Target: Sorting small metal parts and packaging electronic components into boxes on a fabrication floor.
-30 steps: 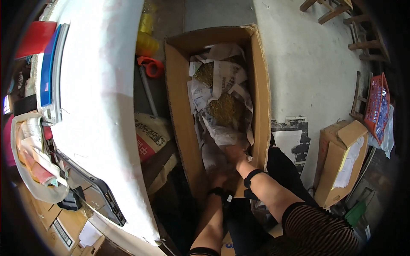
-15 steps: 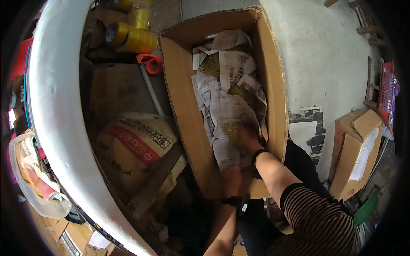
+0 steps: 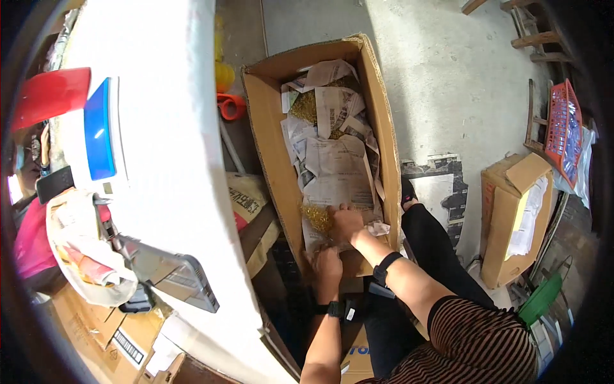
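A tall open cardboard box (image 3: pixel 268 153) stands before me, lined with printed newspaper sheets (image 3: pixel 336 163). Between the sheets, gold-coloured clumps of fine, glittering pieces show; the nearest clump (image 3: pixel 316 218) lies at the box's near end. My right hand (image 3: pixel 347 225) rests beside that clump on the paper, fingers spread and holding nothing visible. At the near left corner, my left hand (image 3: pixel 326 264) has its fingers curled at the edge of the newspaper, their tips partly hidden. Both wrists wear black bands.
A white table (image 3: pixel 173 96) runs along the left, with a dark tablet-like device (image 3: pixel 169 272) and a blue folder (image 3: pixel 99 131) on it. A red tape dispenser (image 3: pixel 231 106) and a sack (image 3: pixel 249 198) lie beyond its edge. Right: a smaller carton (image 3: pixel 517 221) and red basket (image 3: pixel 563 131).
My right hand has moved toward the near end of the box, and newspaper now covers the middle where gold showed. The view has shifted, showing more of the white table.
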`<state>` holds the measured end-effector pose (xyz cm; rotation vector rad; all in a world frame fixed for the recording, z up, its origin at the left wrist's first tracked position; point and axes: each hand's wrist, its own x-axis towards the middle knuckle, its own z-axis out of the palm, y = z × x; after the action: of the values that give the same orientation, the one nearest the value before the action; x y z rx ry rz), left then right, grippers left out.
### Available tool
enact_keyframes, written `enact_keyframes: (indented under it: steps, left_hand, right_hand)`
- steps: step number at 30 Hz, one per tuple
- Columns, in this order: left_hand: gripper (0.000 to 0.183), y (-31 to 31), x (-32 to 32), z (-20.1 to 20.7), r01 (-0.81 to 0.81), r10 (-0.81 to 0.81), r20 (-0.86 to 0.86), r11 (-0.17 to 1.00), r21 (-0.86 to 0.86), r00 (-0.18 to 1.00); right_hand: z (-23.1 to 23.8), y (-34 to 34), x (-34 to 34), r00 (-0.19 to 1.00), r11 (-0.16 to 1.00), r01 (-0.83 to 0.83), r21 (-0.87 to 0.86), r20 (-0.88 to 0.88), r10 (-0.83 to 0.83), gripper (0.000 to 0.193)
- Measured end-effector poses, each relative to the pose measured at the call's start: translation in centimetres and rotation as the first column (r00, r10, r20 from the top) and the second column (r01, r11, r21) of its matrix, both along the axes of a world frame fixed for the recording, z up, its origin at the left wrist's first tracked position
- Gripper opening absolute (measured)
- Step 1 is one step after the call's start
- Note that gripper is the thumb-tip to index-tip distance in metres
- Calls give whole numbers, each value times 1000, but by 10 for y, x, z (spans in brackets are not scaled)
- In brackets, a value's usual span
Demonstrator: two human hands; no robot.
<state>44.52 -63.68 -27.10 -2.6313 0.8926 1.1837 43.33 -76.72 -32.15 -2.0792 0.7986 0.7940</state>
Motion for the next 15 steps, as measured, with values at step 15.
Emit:
enact_keyframes:
  steps: [15]
  left_hand:
    - [23,-10,-10,161,-309,277,-151,910,-276,949]
  right_hand:
    - [159,-65,-16,954,903,223,367,107,-279,61]
